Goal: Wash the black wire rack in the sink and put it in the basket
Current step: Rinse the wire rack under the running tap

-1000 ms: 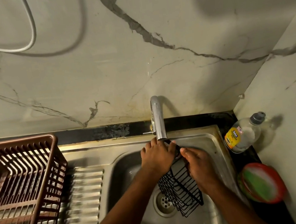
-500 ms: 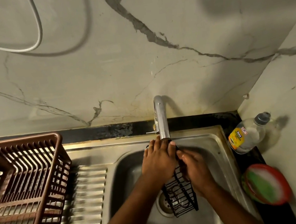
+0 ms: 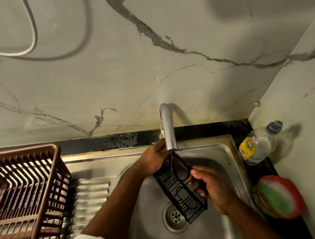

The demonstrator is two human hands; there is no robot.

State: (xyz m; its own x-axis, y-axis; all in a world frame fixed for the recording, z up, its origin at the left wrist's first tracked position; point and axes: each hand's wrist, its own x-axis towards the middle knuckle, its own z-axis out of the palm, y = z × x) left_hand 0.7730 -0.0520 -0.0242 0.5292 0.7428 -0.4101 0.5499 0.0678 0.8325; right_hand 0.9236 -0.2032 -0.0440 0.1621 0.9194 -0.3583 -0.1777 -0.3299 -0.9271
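Observation:
The black wire rack (image 3: 181,192) hangs tilted over the steel sink (image 3: 223,158), its top end just under the tap spout (image 3: 168,130), its lower end over the drain (image 3: 175,217). My left hand (image 3: 154,158) grips the rack's upper left end beside the spout. My right hand (image 3: 214,188) holds the rack's right side, thumb over a wire. The brown plastic basket (image 3: 22,203) stands on the drainboard at the left, apart from both hands.
A clear bottle with a yellow label (image 3: 258,145) lies on the black counter right of the sink. Below it sits a red-rimmed dish with a green scrubber (image 3: 278,197). The ribbed drainboard (image 3: 91,201) lies between basket and bowl. Marble wall behind.
The rack has turned and stretched out diagonally across the bowl. My right hand slid down its right side; my left hand moved up to the spout.

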